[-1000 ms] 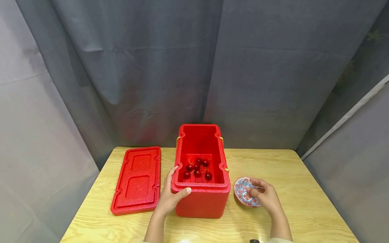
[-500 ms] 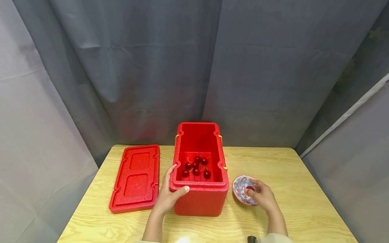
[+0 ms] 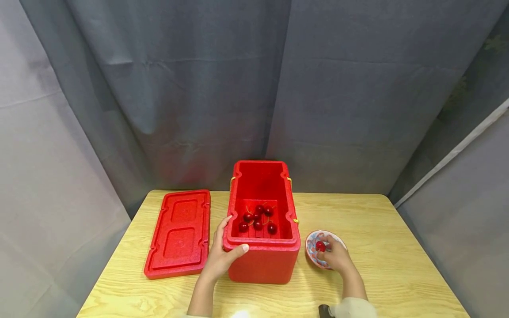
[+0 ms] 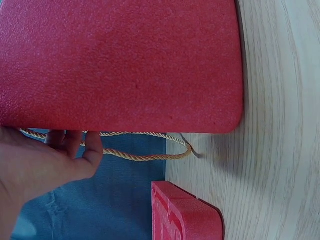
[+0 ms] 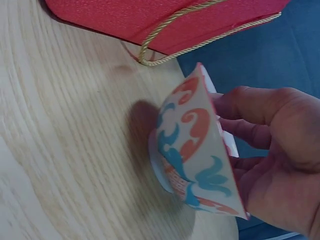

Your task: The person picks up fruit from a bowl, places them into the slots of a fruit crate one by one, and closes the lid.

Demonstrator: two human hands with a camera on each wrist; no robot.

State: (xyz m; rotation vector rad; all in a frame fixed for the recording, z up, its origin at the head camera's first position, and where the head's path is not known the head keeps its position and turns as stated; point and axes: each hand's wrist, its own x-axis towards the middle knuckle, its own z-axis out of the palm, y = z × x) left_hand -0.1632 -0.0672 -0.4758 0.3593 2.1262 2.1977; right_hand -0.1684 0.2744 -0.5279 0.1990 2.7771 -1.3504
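Note:
A red foam box [image 3: 263,265] stands uncovered at the middle of the table, with several dark cherries [image 3: 257,225] on its floor. My left hand [image 3: 219,255] grips its near left corner, thumb at the front rim and fingers along the side; in the left wrist view that hand [image 4: 55,157] overlaps a gold cord [image 4: 145,156]. To the right of the box is a small patterned bowl [image 3: 311,256]. My right hand [image 3: 336,256] reaches into it and pinches a bright red cherry [image 3: 320,246]. In the right wrist view, the wall of the bowl [image 5: 192,145] hides the fingertips.
The red lid [image 3: 179,240] lies flat on the wooden table [image 3: 397,265], left of the box. Grey curtains [image 3: 199,97] close off the back and sides. A black object [image 3: 324,311] shows by the right sleeve [image 3: 355,308]. Gold cord [image 5: 172,52] hangs along the box's side.
My right hand has shifted left within the bowl, and a red cherry now shows between its fingers. The left hand keeps its grip on the box.

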